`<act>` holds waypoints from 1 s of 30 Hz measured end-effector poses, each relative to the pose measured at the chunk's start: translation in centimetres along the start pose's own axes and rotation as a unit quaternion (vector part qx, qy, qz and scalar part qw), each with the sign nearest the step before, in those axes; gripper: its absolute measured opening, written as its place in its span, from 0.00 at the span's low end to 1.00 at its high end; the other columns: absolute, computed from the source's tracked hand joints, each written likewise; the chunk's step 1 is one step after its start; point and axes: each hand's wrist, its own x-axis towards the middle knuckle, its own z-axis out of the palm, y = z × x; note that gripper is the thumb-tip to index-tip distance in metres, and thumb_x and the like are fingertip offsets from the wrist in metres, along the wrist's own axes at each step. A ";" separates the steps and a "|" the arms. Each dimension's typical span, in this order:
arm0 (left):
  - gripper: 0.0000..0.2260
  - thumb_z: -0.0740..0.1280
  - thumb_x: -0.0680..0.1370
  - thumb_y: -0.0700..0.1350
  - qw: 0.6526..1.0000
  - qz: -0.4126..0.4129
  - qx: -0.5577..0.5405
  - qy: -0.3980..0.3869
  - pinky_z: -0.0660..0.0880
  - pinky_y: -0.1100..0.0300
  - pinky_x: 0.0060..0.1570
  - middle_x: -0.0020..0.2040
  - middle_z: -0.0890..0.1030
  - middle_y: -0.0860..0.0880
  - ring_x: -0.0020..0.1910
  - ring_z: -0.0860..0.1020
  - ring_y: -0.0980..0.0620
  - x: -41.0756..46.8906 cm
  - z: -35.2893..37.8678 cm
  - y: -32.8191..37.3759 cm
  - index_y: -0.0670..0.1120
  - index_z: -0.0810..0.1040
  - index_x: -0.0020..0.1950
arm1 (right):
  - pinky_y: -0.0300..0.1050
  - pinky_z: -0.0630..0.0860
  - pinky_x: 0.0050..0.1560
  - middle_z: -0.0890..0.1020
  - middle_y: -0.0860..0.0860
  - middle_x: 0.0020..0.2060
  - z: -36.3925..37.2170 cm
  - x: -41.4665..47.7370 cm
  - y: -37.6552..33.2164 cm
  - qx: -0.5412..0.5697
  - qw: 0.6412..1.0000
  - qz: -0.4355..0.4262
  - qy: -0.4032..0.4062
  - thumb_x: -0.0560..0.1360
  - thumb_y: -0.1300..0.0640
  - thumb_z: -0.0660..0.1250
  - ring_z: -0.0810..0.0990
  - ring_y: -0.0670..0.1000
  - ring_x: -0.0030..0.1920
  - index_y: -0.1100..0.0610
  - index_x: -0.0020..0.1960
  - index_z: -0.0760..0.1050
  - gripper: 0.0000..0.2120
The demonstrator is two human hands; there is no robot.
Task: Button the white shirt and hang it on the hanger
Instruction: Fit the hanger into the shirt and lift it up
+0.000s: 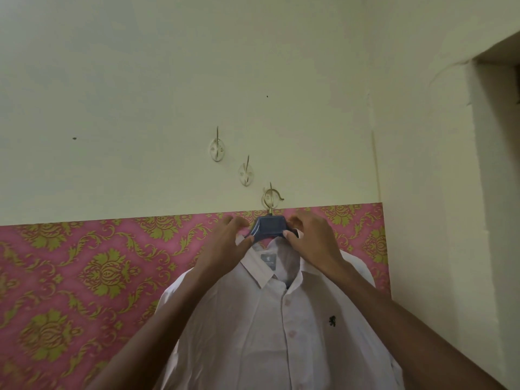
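The white shirt (270, 327) hangs in the lower middle of the frame, front toward me, its placket buttoned down the centre as far as I can see, with pale buttons in a line. A small black emblem (332, 321) sits on the chest to the right of the buttons. The collar is open at the top, and a grey label (268, 260) shows inside the neck.

The shirt is on the blue hanger (269, 227), whose middle block shows just above the collar, at the centre of the frame. The hanger's metal hook (270, 200) is looped over the lowest wall hook (269, 196).

My left hand (230, 243) grips the hanger's left shoulder where the collar meets it, fingers curled over the top and thumb below. My right hand (312, 240) does the same on the right side, thumb pressed under the blue arm. The two hands are apart, one at each side of the hanger's neck, both closed on hanger and collar together. My forearms come up from the bottom corners of the frame across the shirt's shoulders.

Two more clear wall hooks (217, 149) step up and to the left on the pale wall (140, 80). Behind the shirt, across the lower left, runs pink wallpaper (70, 277) with a gold floral pattern. At the right edge is a recessed opening (498, 108).
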 end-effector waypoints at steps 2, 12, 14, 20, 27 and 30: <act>0.10 0.68 0.77 0.47 0.999 0.007 -0.038 0.030 0.74 0.61 0.47 0.51 0.76 0.53 0.49 0.75 0.55 -0.9 -0.6 0.3 0.48 0.76 0.57 | 0.37 0.76 0.47 0.83 0.50 0.47 -0.4 -1.1 -0.3 0.039 0.999 -0.013 0.011 0.73 0.55 0.72 0.80 0.49 0.47 0.55 0.53 0.80 0.09; 0.03 0.70 0.76 0.42 0.978 -0.063 -0.187 0.065 0.70 0.69 0.37 0.38 0.80 0.56 0.37 0.76 0.61 -7.6 -4.0 2.3 0.50 0.80 0.45 | 0.28 0.75 0.41 0.84 0.47 0.41 -2.5 -6.8 -4.7 0.167 0.985 0.027 -0.015 0.74 0.59 0.71 0.81 0.42 0.41 0.55 0.49 0.83 0.04; 0.02 0.70 0.76 0.43 0.971 -0.086 -0.210 0.072 0.72 0.70 0.39 0.39 0.80 0.58 0.38 0.77 0.61 -8.9 -5.6 2.6 0.51 0.80 0.46 | 0.27 0.73 0.40 0.84 0.46 0.40 -3.3 -7.7 -6.1 0.179 0.983 0.045 -0.011 0.75 0.58 0.70 0.81 0.41 0.40 0.54 0.49 0.83 0.04; 0.03 0.70 0.77 0.45 0.958 -0.102 -0.262 0.057 0.75 0.64 0.42 0.38 0.81 0.56 0.38 0.77 0.58 -15.5 -14.0 2.0 0.53 0.79 0.45 | 0.38 0.79 0.42 0.85 0.45 0.40 -4.4 -12.1 -13.6 0.203 0.975 0.084 -0.013 0.75 0.55 0.71 0.82 0.42 0.39 0.51 0.48 0.83 0.04; 0.02 0.69 0.77 0.46 0.960 -0.101 -0.258 0.037 0.74 0.68 0.39 0.39 0.81 0.55 0.39 0.78 0.59 -22.6 -23.2 0.5 0.54 0.80 0.45 | 0.49 0.83 0.44 0.85 0.47 0.37 -5.8 -18.5 -23.6 0.244 0.965 0.094 -0.026 0.75 0.57 0.70 0.84 0.47 0.39 0.52 0.47 0.82 0.03; 0.02 0.69 0.77 0.46 0.963 -0.098 -0.249 0.031 0.73 0.70 0.37 0.38 0.81 0.56 0.37 0.77 0.62 -25.8 -26.9 0.5 0.53 0.80 0.45 | 0.47 0.83 0.44 0.85 0.48 0.37 -6.8 -21.0 -27.6 0.271 0.957 0.099 -0.035 0.75 0.58 0.70 0.84 0.47 0.39 0.54 0.47 0.82 0.03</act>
